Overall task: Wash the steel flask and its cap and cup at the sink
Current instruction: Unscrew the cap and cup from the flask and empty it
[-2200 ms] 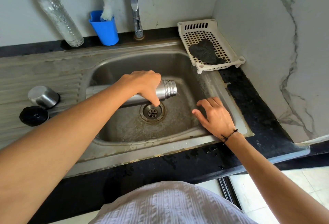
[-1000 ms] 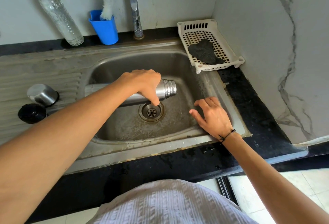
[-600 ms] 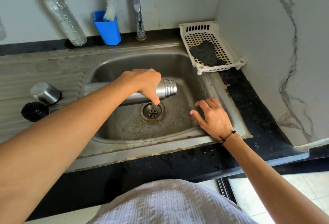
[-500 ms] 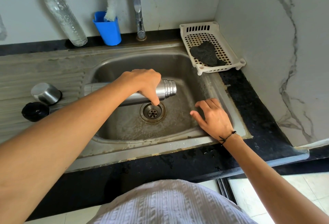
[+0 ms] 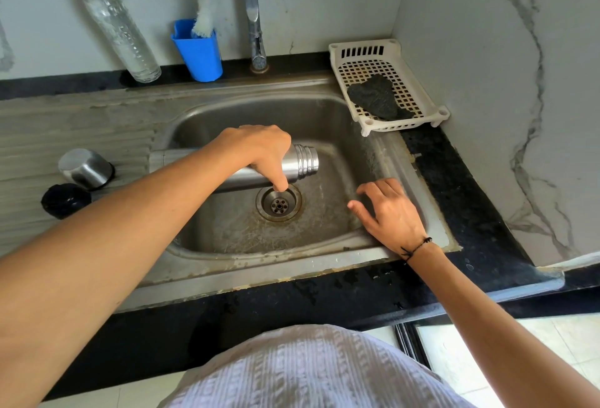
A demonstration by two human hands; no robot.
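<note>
Over the sink (image 5: 328, 105) basin, in the head view, the left hand (image 5: 259, 151) grips the steel flask (image 5: 302, 164) from above, fingers curled over its far side and the thumb pressed down its near side, thumb tip just above the drain (image 5: 278, 202). The flask lies on its side — its threaded, uncapped neck juts out past the knuckles toward the right, and its body runs back under the palm and forearm toward the basin's left wall. Whether the flask touches the basin floor cannot be told from this angle.

To the right of that neck, apart from it, the right hand (image 5: 391, 213) rests on the basin's right slope with fingers spread and relaxed, holding nothing; a dark thread bracelet (image 5: 417, 247) circles its wrist.

Well to the left of the gripping fingers, on the ribbed drainboard, the steel cup (image 5: 85, 168) lies tipped over, and the black cap (image 5: 65, 200) sits just beside it, nearer the counter edge.

Beyond the fingers stand the tap (image 5: 251, 11), a blue holder (image 5: 198, 50) with a bottle brush (image 5: 204, 14), and a clear plastic bottle (image 5: 118, 26). A white basket (image 5: 431, 105) carrying a dark scrubber (image 5: 376, 99) sits at the back right corner.
</note>
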